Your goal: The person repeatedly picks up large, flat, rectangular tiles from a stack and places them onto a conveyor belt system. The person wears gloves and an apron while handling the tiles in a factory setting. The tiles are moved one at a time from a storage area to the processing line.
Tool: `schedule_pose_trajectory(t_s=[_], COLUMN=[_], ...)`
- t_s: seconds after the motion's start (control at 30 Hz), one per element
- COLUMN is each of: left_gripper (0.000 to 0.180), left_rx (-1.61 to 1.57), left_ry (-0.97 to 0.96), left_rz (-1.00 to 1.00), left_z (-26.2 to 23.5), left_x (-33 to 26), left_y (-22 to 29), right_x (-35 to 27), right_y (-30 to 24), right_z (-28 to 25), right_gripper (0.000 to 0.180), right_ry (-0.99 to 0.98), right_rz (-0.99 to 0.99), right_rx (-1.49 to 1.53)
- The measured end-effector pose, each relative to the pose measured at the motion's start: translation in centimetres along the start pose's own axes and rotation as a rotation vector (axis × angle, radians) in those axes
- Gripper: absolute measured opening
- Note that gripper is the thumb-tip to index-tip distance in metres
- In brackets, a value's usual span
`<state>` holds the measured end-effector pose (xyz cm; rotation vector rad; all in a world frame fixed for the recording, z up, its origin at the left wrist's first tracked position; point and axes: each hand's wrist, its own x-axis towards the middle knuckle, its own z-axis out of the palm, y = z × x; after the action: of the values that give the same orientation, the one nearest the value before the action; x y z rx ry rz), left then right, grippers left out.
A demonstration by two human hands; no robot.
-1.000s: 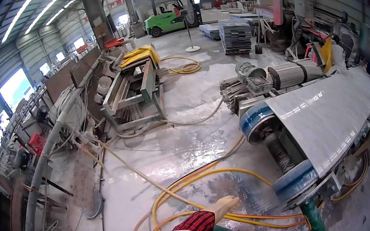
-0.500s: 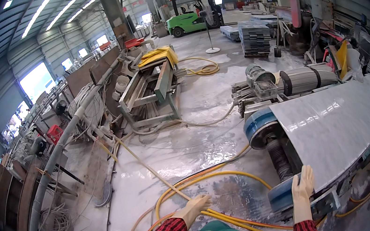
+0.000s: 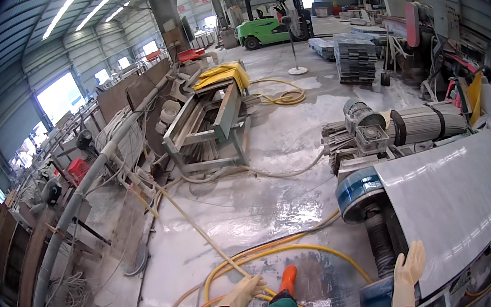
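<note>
My right hand (image 3: 408, 267), in a cream glove, is raised with its fingers stretched out. It appears in front of the near left corner of a large pale stone slab (image 3: 462, 201); whether it touches the slab I cannot tell. Below the slab's left end are a blue roller-like wheel (image 3: 359, 191) and a dark ribbed shaft (image 3: 379, 235). My left hand (image 3: 245, 292), gloved alike, hangs low with fingers loosely extended and nothing visible in them. Behind it a yellowish hose (image 3: 203, 235) runs across the wet floor.
Yellow and orange hoses (image 3: 309, 246) loop over the floor around my orange boot (image 3: 287, 278). Ahead stands a metal rack (image 3: 227, 115) with a yellow cover; a motor (image 3: 362, 115) and bundled rods lie right. Farther off are stacked slabs (image 3: 355, 56) and a green forklift (image 3: 268, 28).
The view has shifted, so the surroundings sit farther right. My orange boot has come into sight between my hands. The left hand appears lower and farther left; the right also appears lower.
</note>
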<state>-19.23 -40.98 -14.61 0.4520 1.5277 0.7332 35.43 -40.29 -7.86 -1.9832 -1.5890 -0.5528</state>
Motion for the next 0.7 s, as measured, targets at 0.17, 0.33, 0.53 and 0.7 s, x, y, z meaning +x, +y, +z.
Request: schedule_pose_trajectory(t_s=[0.17, 0.33, 0.53, 0.7], left_gripper=[0.038, 0.037, 0.038, 0.039], left_rx=[0.111, 0.213, 0.232, 0.276], left_ry=[-0.145, -0.252, -0.323, -0.376], left_rz=[-0.055, -0.02, -0.052, -0.085], left_z=[5.2, 12.3, 12.7, 11.5], left_x=[10.6, 16.8, 18.4, 19.4], left_y=[3.3, 9.9, 13.2, 13.3], right_x=[1.7, 3.8, 2.9, 3.6], right_y=[-2.0, -5.1, -4.7, -5.4], right_z=[-1.9, -5.0, -4.0, -3.5], right_gripper=[0.053, 0.036, 0.033, 0.03], right_ry=[0.038, 0.081, 0.065, 0.118], right_rz=[-0.054, -0.007, 0.167, 0.115], right_rx=[-0.046, -0.249, -0.684, -0.725])
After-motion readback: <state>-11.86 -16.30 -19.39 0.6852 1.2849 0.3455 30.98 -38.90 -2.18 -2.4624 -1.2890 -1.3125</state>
